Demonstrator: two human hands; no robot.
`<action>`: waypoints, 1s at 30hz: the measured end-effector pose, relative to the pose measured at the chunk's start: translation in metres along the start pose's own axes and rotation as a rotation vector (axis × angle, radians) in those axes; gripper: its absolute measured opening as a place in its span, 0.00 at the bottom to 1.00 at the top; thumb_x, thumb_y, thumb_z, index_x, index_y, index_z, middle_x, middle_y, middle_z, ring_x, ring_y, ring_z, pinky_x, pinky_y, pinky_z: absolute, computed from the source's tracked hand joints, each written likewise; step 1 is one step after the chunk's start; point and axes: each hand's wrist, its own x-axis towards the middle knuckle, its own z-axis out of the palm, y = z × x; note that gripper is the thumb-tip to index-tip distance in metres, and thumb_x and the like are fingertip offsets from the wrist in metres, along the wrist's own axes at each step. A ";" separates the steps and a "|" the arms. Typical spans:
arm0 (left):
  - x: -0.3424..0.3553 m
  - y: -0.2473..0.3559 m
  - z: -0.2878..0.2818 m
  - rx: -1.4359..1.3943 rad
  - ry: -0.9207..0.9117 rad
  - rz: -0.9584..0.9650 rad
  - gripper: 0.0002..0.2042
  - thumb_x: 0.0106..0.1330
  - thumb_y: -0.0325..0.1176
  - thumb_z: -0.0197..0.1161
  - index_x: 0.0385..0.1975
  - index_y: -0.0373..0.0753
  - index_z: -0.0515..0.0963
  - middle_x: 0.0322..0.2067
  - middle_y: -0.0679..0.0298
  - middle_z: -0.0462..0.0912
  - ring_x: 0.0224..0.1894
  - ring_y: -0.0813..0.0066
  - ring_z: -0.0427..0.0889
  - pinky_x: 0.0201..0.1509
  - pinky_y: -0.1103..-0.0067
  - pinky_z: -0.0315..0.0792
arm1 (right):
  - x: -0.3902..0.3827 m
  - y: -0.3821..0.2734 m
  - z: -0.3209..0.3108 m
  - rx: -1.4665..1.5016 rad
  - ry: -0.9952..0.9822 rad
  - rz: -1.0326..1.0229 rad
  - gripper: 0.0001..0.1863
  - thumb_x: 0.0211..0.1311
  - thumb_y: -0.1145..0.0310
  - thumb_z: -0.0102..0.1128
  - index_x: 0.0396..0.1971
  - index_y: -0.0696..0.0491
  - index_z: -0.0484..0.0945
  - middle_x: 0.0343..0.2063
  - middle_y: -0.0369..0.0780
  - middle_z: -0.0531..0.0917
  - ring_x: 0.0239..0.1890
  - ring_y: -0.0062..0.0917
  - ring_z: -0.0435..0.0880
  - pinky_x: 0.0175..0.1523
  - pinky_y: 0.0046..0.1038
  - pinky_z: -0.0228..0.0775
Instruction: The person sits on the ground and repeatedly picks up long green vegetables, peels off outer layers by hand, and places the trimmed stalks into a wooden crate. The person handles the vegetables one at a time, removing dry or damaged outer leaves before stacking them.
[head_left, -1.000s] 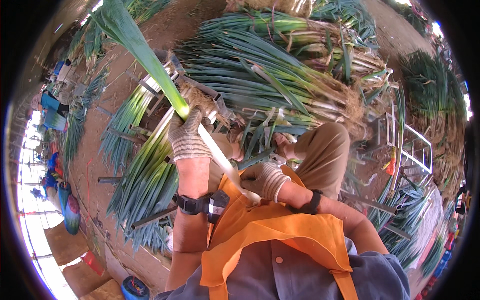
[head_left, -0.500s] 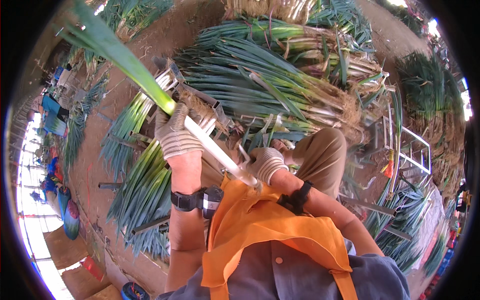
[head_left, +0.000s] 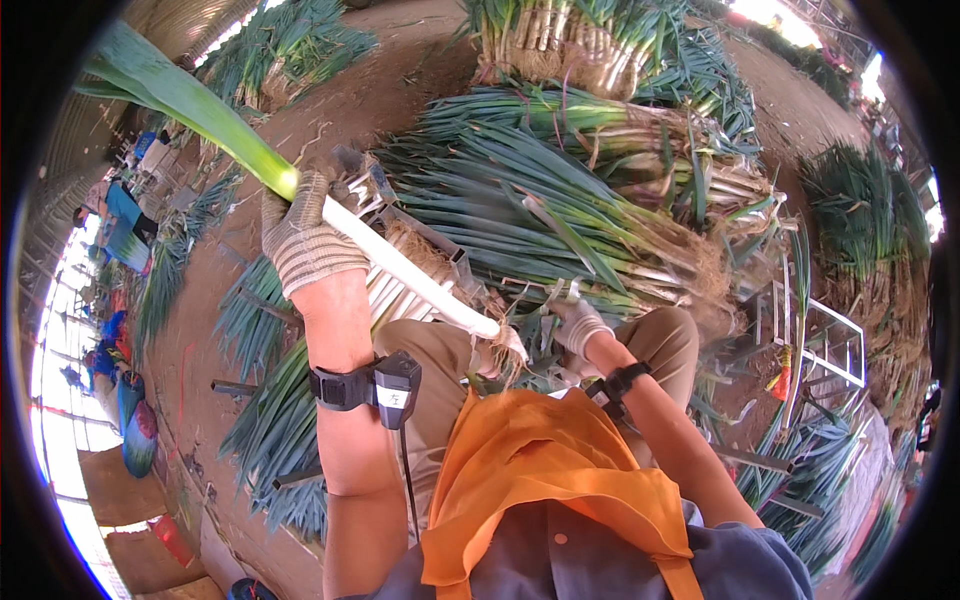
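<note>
My left hand [head_left: 312, 235], in a striped knit glove, is closed around a leek [head_left: 405, 277] where the white shank turns green. The leek slants across my front, its broad green leaves toward the far left and its stringy roots hanging over my lap. My right hand [head_left: 580, 325], also gloved, is apart from the leek, over my right knee. Its fingertips look spread, with pale shapes beside them that are too small to tell. Beyond it lies a large heap of leeks [head_left: 540, 200], roots to the right. More leeks [head_left: 275, 410] rest on a rack by my left leg.
A metal frame [head_left: 822, 340] stands at the right, near more leeks [head_left: 825, 455]. Upright bundles [head_left: 570, 45] stand at the far side, and another stack [head_left: 865, 220] is at the far right. Metal bars [head_left: 755, 460] jut out beside my legs. A person [head_left: 125, 220] is at the far left.
My left hand has moved left with the leek, and its root end has lifted away from my apron. My right hand has left the root end and moved forward and right.
</note>
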 end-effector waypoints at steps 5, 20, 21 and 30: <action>0.004 -0.006 0.007 0.019 0.052 -0.021 0.10 0.56 0.23 0.61 0.37 0.34 0.73 0.26 0.66 0.76 0.25 0.78 0.75 0.26 0.84 0.70 | -0.041 -0.012 0.032 -0.292 -0.288 -0.863 0.22 0.53 0.67 0.63 0.49 0.56 0.74 0.38 0.45 0.82 0.37 0.29 0.81 0.42 0.27 0.73; 0.030 -0.060 -0.047 -0.593 -0.271 -0.500 0.16 0.60 0.36 0.62 0.46 0.38 0.73 0.25 0.68 0.72 0.25 0.78 0.69 0.29 0.79 0.66 | -0.081 -0.043 0.017 -0.292 -0.387 -0.552 0.11 0.44 0.78 0.67 0.31 0.58 0.79 0.26 0.36 0.82 0.28 0.19 0.80 0.34 0.22 0.73; 0.029 -0.060 -0.046 -0.546 -0.230 -0.492 0.14 0.60 0.35 0.62 0.43 0.38 0.73 0.24 0.67 0.72 0.24 0.78 0.70 0.29 0.79 0.66 | -0.080 -0.042 0.018 -0.308 -0.377 -0.595 0.10 0.42 0.77 0.69 0.28 0.57 0.79 0.24 0.35 0.81 0.27 0.20 0.80 0.32 0.23 0.73; 0.052 -0.064 -0.048 -0.333 0.169 -0.310 0.05 0.61 0.32 0.61 0.31 0.40 0.74 0.22 0.68 0.75 0.24 0.77 0.73 0.29 0.80 0.70 | -0.078 0.000 0.004 -1.701 -0.406 -0.922 0.07 0.44 0.68 0.60 0.27 0.50 0.80 0.29 0.38 0.81 0.36 0.33 0.79 0.40 0.34 0.71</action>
